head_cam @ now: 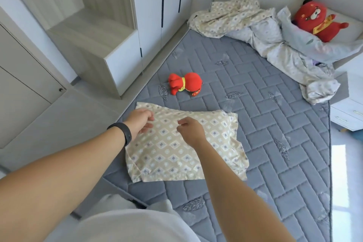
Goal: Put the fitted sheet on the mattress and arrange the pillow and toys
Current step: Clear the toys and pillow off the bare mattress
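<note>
Pillow (184,143) under both hands — left hand (140,121) loosely spread, right hand (191,128) pinching — small red toy (184,84) just beyond.

mattress (245,108): grey quilted, left bare | pillow (186,147): beige diamond print, laid flat near the near left edge | fitted sheet (261,45): crumpled at the far end | small red toy (185,84): laid on its side beyond the pillow | large red toy (316,19): propped at the far right corner

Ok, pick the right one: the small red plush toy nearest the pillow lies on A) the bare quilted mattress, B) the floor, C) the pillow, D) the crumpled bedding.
A: the small red plush toy lies directly on the bare mattress, apart from the pillow.
</note>
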Tool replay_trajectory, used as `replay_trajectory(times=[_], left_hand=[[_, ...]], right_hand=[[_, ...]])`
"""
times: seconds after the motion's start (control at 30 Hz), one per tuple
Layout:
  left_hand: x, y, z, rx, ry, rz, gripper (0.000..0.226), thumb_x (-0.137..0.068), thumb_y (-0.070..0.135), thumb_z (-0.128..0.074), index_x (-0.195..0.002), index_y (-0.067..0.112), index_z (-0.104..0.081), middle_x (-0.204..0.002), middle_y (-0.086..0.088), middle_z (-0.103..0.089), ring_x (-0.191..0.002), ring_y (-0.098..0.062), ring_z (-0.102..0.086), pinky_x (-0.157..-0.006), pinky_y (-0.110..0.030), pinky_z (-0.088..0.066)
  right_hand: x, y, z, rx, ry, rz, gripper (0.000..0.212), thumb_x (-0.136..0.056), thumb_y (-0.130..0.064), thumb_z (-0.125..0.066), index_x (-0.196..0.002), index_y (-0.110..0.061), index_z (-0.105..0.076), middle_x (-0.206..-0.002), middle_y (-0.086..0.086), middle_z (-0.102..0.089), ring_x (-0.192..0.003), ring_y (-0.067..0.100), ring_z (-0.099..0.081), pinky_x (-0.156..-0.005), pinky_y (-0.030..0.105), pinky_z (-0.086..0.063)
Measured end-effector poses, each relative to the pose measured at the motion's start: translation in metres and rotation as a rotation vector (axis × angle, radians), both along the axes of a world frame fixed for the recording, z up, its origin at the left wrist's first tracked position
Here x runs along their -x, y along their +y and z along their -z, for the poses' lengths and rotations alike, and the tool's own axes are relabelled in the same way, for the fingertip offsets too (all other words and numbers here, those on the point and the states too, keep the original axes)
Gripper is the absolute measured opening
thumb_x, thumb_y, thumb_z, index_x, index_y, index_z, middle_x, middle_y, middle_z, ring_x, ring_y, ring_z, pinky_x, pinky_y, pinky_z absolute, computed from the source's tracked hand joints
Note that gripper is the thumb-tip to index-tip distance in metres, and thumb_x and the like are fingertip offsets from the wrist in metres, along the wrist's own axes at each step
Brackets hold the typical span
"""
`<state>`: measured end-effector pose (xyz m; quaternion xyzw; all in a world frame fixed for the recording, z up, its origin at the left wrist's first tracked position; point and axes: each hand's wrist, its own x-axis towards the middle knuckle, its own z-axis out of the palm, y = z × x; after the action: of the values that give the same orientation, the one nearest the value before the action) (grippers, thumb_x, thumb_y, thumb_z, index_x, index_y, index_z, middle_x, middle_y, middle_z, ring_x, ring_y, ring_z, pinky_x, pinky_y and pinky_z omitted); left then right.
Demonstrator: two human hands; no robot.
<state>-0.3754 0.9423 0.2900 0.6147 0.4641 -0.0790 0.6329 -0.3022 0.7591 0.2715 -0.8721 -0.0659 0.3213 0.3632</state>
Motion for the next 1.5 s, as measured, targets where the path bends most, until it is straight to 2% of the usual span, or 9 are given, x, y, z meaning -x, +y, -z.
replay_trajectory(times=[0.23, 0.33, 0.43, 0.77, 0.9, 1.07, 1.13, 1.3, 1.5], left_hand=[[-0.001, 0.021, 0.004, 0.058, -0.037, 0.157, 0.024, -0.099, 0.017, -0.048, -0.112, 0.013, -0.067, -0.107, -0.006, -0.07, -0.077, -0.02, -0.066, -0.065, -0.028, -0.047], [-0.007, 0.064, 0.0, 0.05, -0.083, 0.174, 0.018, -0.097, 0.018, -0.05, -0.1, 0.018, -0.068, -0.099, -0.002, -0.07, -0.072, -0.018, -0.066, -0.066, -0.029, -0.048], [-0.015, 0.122, 0.005, 0.084, -0.122, 0.186, 0.018, -0.098, 0.019, -0.05, -0.098, 0.018, -0.068, -0.095, -0.002, -0.068, -0.069, -0.017, -0.065, -0.062, -0.027, -0.048], [0.016, 0.292, 0.02, 0.136, 0.021, 0.343, 0.02, -0.096, 0.013, -0.046, -0.098, 0.018, -0.065, -0.085, 0.002, -0.064, -0.061, -0.015, -0.061, -0.056, -0.024, -0.045], [-0.007, 0.291, 0.026, 0.034, 0.059, 0.496, 0.024, -0.096, 0.013, -0.046, -0.105, 0.015, -0.067, -0.09, 0.0, -0.065, -0.061, -0.015, -0.06, -0.052, -0.023, -0.045], [-0.01, 0.25, 0.029, 0.016, 0.049, 0.718, 0.022, -0.098, 0.016, -0.045, -0.104, 0.014, -0.066, -0.093, -0.004, -0.063, -0.061, -0.016, -0.058, -0.052, -0.024, -0.046], [-0.006, 0.238, 0.033, -0.004, 0.041, 0.834, 0.025, -0.1, 0.018, -0.043, -0.106, 0.014, -0.067, -0.094, -0.004, -0.065, -0.064, -0.016, -0.061, -0.055, -0.025, -0.048], [-0.023, 0.237, 0.059, -0.113, 0.074, 0.975, 0.025, -0.099, 0.017, -0.046, -0.107, 0.015, -0.069, -0.103, -0.005, -0.07, -0.068, -0.016, -0.063, -0.056, -0.025, -0.049], [-0.111, 0.237, 0.102, -0.19, 0.124, 0.989, 0.018, -0.099, 0.022, -0.05, -0.104, 0.014, -0.065, -0.093, -0.003, -0.065, -0.064, -0.018, -0.061, -0.058, -0.029, -0.049]], right_hand=[[0.005, 0.046, 0.009, 0.043, -0.011, 0.007, 0.029, -0.089, -0.02, -0.063, -0.118, -0.02, -0.068, -0.107, 0.0, -0.07, -0.08, 0.015, -0.063, -0.071, 0.029, -0.052], [0.005, 0.073, 0.018, 0.092, -0.013, 0.009, 0.031, -0.09, -0.019, -0.063, -0.12, -0.018, -0.068, -0.112, 0.002, -0.071, -0.084, 0.015, -0.062, -0.075, 0.028, -0.052], [-0.001, 0.118, 0.024, 0.103, -0.059, 0.082, 0.031, -0.091, -0.018, -0.061, -0.121, -0.016, -0.068, -0.113, 0.002, -0.07, -0.084, 0.016, -0.059, -0.062, 0.02, -0.043], [0.055, 0.26, 0.026, 0.083, -0.04, 0.357, 0.03, -0.092, -0.02, -0.062, -0.121, -0.016, -0.068, -0.115, 0.001, -0.068, -0.094, 0.018, -0.062, -0.079, 0.028, -0.051], [0.081, 0.244, 0.015, 0.057, -0.075, 0.553, 0.029, -0.093, -0.02, -0.061, -0.121, -0.018, -0.068, -0.115, -0.002, -0.066, -0.095, 0.015, -0.061, -0.079, 0.026, -0.05], [0.109, 0.207, 0.019, 0.079, -0.041, 0.687, 0.028, -0.095, -0.019, -0.058, -0.122, -0.02, -0.067, -0.113, -0.005, -0.063, -0.08, 0.011, -0.062, -0.059, 0.021, -0.047], [0.114, 0.2, 0.028, 0.077, -0.032, 0.737, 0.03, -0.095, -0.017, -0.056, -0.123, -0.019, -0.066, -0.114, -0.003, -0.065, -0.078, 0.012, -0.062, -0.062, 0.025, -0.051], [0.112, 0.208, 0.058, 0.256, 0.104, 0.45, 0.034, -0.096, -0.02, -0.054, -0.129, -0.014, -0.064, -0.131, 0.003, -0.059, -0.108, 0.026, -0.063, -0.093, 0.041, -0.055], [0.069, 0.192, 0.1, 0.418, 0.181, 0.449, 0.033, -0.096, -0.018, -0.049, -0.126, -0.013, -0.062, -0.127, 0.006, -0.058, -0.107, 0.029, -0.063, -0.084, 0.041, -0.057]])
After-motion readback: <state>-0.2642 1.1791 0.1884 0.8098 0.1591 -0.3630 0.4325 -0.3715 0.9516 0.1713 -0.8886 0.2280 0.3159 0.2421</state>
